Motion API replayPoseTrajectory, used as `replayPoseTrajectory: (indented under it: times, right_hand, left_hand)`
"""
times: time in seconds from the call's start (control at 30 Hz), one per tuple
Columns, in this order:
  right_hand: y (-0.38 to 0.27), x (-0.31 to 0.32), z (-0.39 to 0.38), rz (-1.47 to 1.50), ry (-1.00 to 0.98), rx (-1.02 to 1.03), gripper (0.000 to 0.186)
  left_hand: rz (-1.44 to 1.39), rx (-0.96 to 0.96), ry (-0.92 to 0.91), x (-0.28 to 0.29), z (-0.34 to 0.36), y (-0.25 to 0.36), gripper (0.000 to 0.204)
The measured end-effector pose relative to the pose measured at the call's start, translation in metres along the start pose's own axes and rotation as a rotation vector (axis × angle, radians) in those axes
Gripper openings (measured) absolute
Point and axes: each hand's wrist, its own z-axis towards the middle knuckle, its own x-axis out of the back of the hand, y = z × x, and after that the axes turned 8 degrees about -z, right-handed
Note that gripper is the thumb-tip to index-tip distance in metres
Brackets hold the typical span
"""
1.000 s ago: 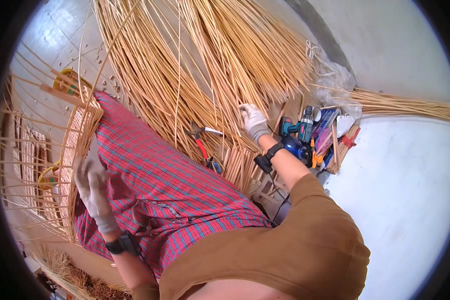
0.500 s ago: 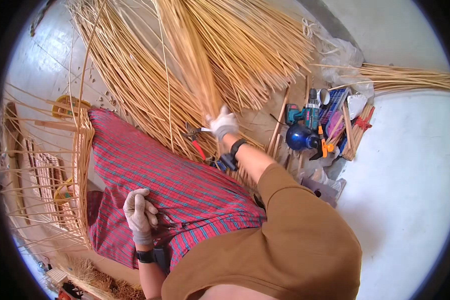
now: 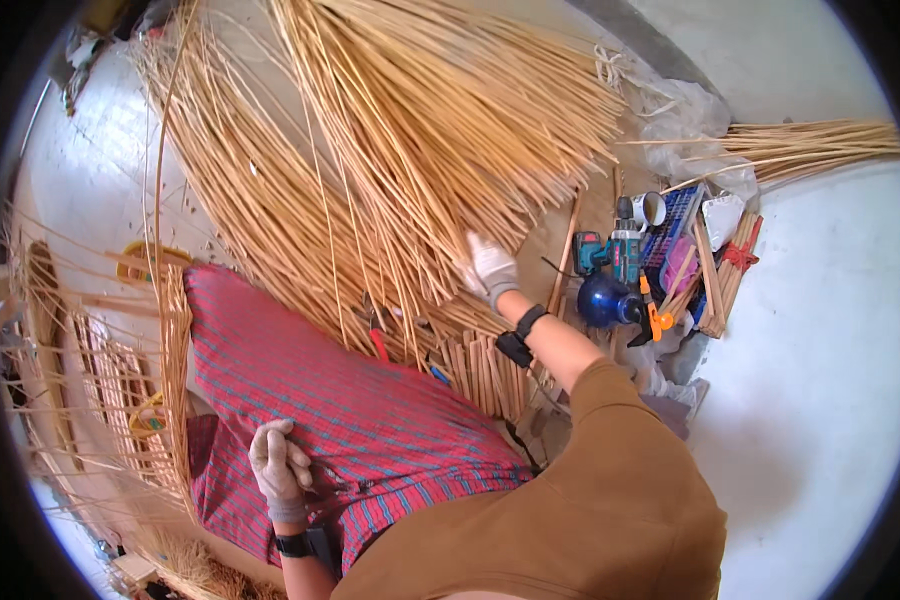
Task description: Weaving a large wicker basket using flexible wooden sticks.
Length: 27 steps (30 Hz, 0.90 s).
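Observation:
My right hand (image 3: 492, 268), in a pale glove, is closed on the near ends of some rattan rods (image 3: 425, 190) in a large fanned-out heap. Its palm side and part of the fingers are hidden. My left hand (image 3: 280, 465), gloved too, lies over the red plaid cloth (image 3: 320, 370) across my lap. Its fingers are loosely curled, with nothing visible in them. Beside the cloth's far edge are pliers with a red handle (image 3: 379, 342), partly under the rods.
An open woven basket frame (image 3: 175, 390) with upright stakes stands at my left. Short wooden sticks (image 3: 485, 375) lie before my right forearm. To the right are a cordless drill (image 3: 622, 245), a blue round bottle (image 3: 605, 300), a blue crate (image 3: 670, 220) and a plastic bag (image 3: 695, 115).
My right hand has moved to the right and slightly nearer, and the rods at it have swung rightward over the heap. The left hand keeps its curled pose. The whole view has shifted a little.

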Motion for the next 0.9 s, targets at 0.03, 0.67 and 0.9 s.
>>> replayPoseTrajectory:
  times: [0.03, 0.67, 0.9]
  right_hand:
    - [0.022, 0.012, 0.005, 0.056, 0.209, 0.013, 0.069]
    - [0.174, 0.180, 0.160, -0.270, -0.191, -0.580, 0.130]
    - [0.145, 0.162, 0.129, -0.164, -0.197, -0.402, 0.126]
  left_hand:
    - [0.015, 0.000, -0.002, 0.000, -0.001, 0.002, 0.029]
    - [0.067, -0.120, 0.758, 0.233, -0.186, 0.014, 0.030]
    - [0.079, -0.126, 0.739, 0.211, -0.170, 0.003, 0.032]
